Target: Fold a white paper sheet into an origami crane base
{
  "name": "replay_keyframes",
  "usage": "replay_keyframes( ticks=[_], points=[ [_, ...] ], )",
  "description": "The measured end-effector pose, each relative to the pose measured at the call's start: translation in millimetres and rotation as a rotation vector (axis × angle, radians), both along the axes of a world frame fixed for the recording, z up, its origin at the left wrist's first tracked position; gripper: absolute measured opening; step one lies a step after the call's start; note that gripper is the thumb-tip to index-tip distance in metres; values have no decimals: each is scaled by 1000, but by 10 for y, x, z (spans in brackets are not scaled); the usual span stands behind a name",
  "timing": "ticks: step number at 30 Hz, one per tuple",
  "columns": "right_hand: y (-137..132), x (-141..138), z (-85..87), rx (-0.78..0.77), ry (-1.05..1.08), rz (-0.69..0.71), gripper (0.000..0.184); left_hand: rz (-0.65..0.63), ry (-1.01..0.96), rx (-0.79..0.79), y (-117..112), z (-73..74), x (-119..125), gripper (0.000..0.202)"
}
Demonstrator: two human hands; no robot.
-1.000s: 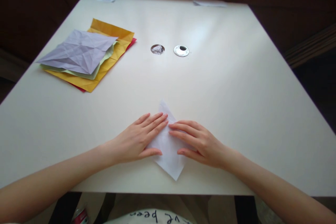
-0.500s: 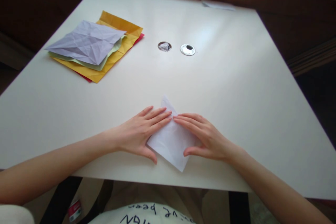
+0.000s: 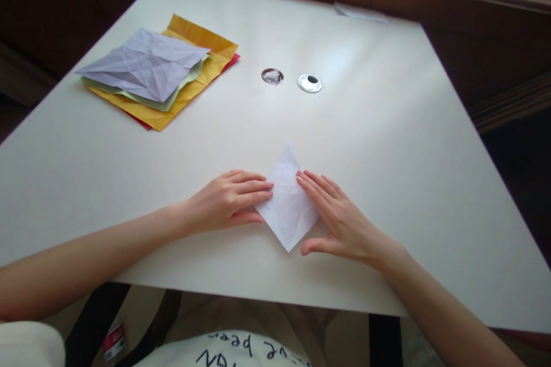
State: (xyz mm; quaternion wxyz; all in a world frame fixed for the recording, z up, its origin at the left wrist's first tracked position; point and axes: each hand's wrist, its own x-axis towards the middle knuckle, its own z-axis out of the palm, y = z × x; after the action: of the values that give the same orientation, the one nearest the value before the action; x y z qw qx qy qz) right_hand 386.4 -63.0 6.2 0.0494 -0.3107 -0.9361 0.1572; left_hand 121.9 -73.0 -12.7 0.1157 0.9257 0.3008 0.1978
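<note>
A folded white paper (image 3: 287, 200), kite-shaped, lies flat on the white table (image 3: 387, 143) near its front edge. My left hand (image 3: 228, 199) rests at the paper's left edge, fingers stretched along it and touching it. On the paper's right side lies my right hand (image 3: 340, 219), flat and open, fingertips pressing on the sheet and thumb out toward the front. Neither hand lifts the paper.
A stack of creased coloured sheets (image 3: 159, 71), lilac on top of green, yellow and red, lies at the back left. Two round metal fittings (image 3: 272, 76) (image 3: 309, 83) sit mid-table. Small paper scraps (image 3: 359, 11) lie at the far edge. Dark floor surrounds the table.
The white paper has turned and slid slightly away from me under both hands. My left hand drew back to its left edge; the view shifted a little.
</note>
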Motion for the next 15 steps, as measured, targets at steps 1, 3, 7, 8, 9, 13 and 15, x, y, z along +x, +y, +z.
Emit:
replay_keyframes(
  ticks=[1, 3, 7, 8, 9, 13, 15],
  points=[
    [-3, 2, -1, -6, -2, 7, 104, -7, -8, -5, 7, -3, -6, 40],
    [-11, 1, -12, -12, -1, 13, 103, -14, -33, -14, 11, -12, -13, 39],
    [-26, -9, -40, 6, 10, -2, 89, -17, -103, -29, 8, -28, -17, 30],
    [-29, -13, -43, 14, 8, -3, 86, -20, -117, -35, 8, -29, -17, 28],
    [-32, -17, -43, 22, 4, -1, 84, -22, -128, -41, 8, -27, -15, 27],
    [-39, -33, -25, 42, -32, 22, 78, -2, -160, -52, 9, -8, -3, 25],
    [-39, -35, -20, 50, -49, 33, 75, 13, -173, -50, 8, 3, 3, 24]
  ],
)
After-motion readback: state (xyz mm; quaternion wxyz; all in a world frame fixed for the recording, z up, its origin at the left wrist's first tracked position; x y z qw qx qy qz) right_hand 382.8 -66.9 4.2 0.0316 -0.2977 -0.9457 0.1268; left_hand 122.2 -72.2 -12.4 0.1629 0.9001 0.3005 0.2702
